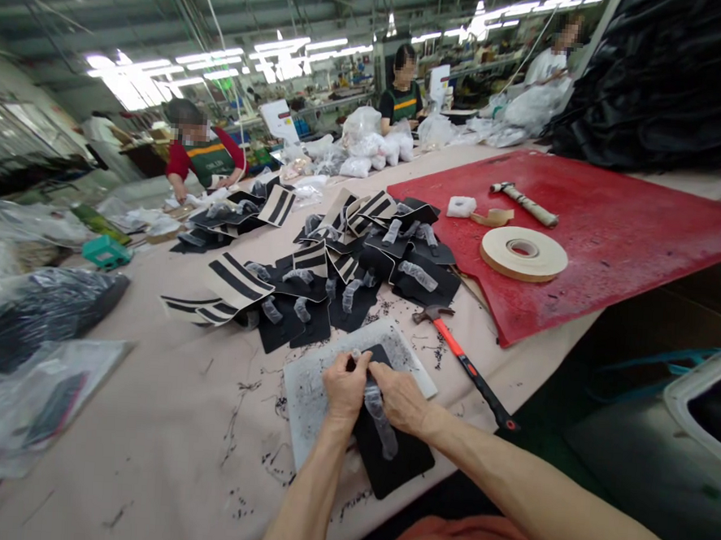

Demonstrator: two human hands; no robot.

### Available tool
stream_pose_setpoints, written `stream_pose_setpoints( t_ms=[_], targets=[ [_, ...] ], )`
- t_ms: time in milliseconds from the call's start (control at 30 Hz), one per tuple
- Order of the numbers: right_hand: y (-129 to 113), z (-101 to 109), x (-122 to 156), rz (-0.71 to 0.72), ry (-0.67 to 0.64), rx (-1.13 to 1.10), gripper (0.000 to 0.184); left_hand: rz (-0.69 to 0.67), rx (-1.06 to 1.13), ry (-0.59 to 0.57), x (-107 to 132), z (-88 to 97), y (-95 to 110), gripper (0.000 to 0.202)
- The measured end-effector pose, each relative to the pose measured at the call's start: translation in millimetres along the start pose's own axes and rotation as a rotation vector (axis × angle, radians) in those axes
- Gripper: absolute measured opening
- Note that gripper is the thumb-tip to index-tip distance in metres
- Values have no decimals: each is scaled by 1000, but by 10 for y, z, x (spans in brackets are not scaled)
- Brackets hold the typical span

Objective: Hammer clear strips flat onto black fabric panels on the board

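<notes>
A black flat panel (pixel 393 459) with a plastic-wrapped handle (pixel 380 422) lies partly over a pale grey board (pixel 304 397) in front of me. My left hand (pixel 346 385) is closed at the panel's far left edge, fingertips pinched together; what they pinch is too small to make out. Close beside it, my right hand (pixel 398 396) is closed too, its fingers at the upper end of the wrapped handle, touching the panel. The fingers hide that end of the handle. To the right of the board lies a claw hammer (pixel 468 366) with a red and black handle.
Behind the board is a pile of black panels (pixel 349 302) with wrapped handles. A red mat (pixel 613 228) at the right carries a tape roll (pixel 523 253) and another hammer (pixel 525 204). Plastic-covered bundles (pixel 33 315) lie left. Several people work farther back. Black scraps dot the table.
</notes>
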State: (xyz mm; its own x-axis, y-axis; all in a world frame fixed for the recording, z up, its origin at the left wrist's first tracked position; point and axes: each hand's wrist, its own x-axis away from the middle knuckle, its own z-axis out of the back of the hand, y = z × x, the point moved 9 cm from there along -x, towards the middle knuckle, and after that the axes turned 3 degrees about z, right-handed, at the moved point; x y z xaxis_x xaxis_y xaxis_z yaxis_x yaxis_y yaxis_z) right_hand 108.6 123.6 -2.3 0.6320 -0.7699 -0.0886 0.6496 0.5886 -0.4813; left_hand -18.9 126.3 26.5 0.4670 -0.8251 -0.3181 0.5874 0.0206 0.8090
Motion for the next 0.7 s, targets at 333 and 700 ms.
stream_pose_setpoints(
  t_ms=[333, 700],
  targets=[
    [-139, -46, -53, 68, -147, 121, 27, -206, 78, 2, 15, 290, 477, 21],
    [35, 826, -235, -202, 158, 189, 37, 1, 372, 31, -420, 866, 450, 19]
  ],
)
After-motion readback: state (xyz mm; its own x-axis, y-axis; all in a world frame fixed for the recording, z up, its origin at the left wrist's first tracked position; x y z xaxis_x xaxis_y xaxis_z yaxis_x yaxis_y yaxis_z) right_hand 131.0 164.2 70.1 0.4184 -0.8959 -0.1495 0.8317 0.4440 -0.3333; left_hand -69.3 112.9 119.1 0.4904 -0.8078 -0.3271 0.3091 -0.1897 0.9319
